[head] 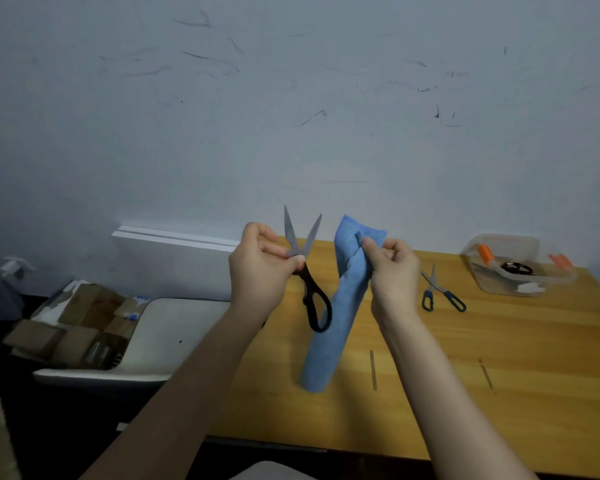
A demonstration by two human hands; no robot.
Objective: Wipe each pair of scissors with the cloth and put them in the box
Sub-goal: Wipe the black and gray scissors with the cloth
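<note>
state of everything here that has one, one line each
black scissors: blades open, pointing up, gripped by the left hand
blue cloth: bunched, hanging down from the right hand, which pinches its top
blue-handled scissors: lying on the table, slightly open, untouched
box: no lid on, orange-handled items already inside

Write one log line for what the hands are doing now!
left hand: holds black scissors, blades open | right hand: holds blue cloth | blue-handled scissors: on table
</note>
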